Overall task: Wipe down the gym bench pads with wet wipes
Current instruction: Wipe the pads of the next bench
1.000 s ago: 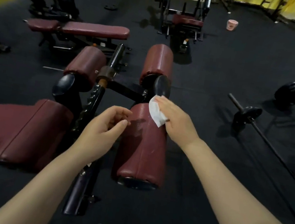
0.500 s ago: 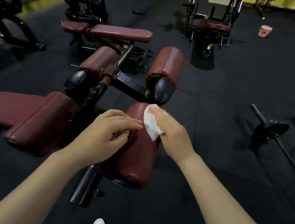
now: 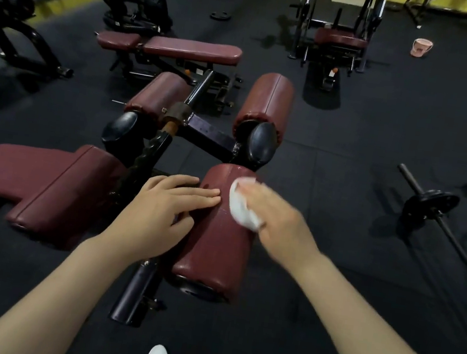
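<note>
Head view: the right hand (image 3: 277, 222), blurred, presses a bunched white wipe (image 3: 241, 208) against the upper part of the near roller pad (image 3: 216, 249); its finger posture cannot be told. The left hand (image 3: 161, 211) lies beside it on the pad, fingers straight and together. Risk: a folded wipe may skip the pad's underside.

Readable text: none found in this view.
Bucket (image 3: 421, 47): pink, with a dark mark on its side, too small and blurred to read.
Pads: no label or brand legible.
Plates, frames: no numbers legible.
</note>
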Tool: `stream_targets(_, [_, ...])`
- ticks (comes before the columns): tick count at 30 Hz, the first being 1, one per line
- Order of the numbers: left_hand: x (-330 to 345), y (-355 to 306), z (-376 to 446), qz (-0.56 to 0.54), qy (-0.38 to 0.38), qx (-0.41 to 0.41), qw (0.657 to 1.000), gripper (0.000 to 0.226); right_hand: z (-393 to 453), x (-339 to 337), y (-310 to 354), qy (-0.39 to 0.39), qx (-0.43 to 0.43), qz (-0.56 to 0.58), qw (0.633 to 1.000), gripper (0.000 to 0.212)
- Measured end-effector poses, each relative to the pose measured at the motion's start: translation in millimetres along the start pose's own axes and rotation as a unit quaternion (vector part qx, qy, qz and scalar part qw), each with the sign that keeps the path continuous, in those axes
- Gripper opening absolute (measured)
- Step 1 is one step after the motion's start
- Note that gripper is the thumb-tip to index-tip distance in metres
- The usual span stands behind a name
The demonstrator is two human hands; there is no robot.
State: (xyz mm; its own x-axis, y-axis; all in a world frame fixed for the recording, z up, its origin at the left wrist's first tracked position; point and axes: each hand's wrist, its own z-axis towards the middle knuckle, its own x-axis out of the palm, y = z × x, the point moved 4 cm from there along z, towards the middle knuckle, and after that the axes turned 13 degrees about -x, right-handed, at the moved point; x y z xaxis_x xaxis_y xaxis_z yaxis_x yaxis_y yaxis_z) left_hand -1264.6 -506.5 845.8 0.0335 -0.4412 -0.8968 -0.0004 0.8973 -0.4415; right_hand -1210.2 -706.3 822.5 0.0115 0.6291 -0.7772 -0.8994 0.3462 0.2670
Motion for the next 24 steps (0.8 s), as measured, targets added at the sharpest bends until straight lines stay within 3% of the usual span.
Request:
stream_targets(4, [-2, 14, -4, 0.017, 0.007, -0.02, 1.0, 0.059, 21, 3, -17, -0.005, 0.121, 0.038, 0.992, 0.054])
stream_targets(6, [-3, 20, -5, 0.031, 0.016, -0.024, 0.999, 0.058, 4, 7, 19, -0.002, 0.041, 0.072, 0.997, 0.043])
stream_targets(9, [-4, 23, -6, 0.076, 0.017, -0.028, 0.997, 0.058, -27, 11, 70, 0.078, -0.137, 0.116, 0.981, 0.041])
stream_targets(11, [-6, 18, -7, 0.091, -0.002, -0.021, 0.996, 0.057, -18, 4, 55, 0.093, -0.167, 0.083, 0.978, 0.043])
stream_targets(15, [1, 6, -12, 0.024, -0.002, -0.014, 1.0, 0.062, 29, -13, -6, 0.041, 0.018, -0.028, 0.999, 0.042])
stream_targets(18, [7, 18, -13, 0.016, 0.001, -0.035, 0.999, 0.07, 20, -6, 10, 0.02, 0.05, 0.012, 0.998, 0.039])
stream_targets(22, [17, 47, -15, -0.026, 0.055, -0.062, 0.996, 0.076, -17, 8, 85, 0.076, -0.153, 0.12, 0.978, 0.027])
stream_targets(24, [25, 54, -14, -0.046, 0.086, -0.083, 0.992, 0.077, -9, 7, 74, 0.091, -0.179, 0.101, 0.974, 0.029])
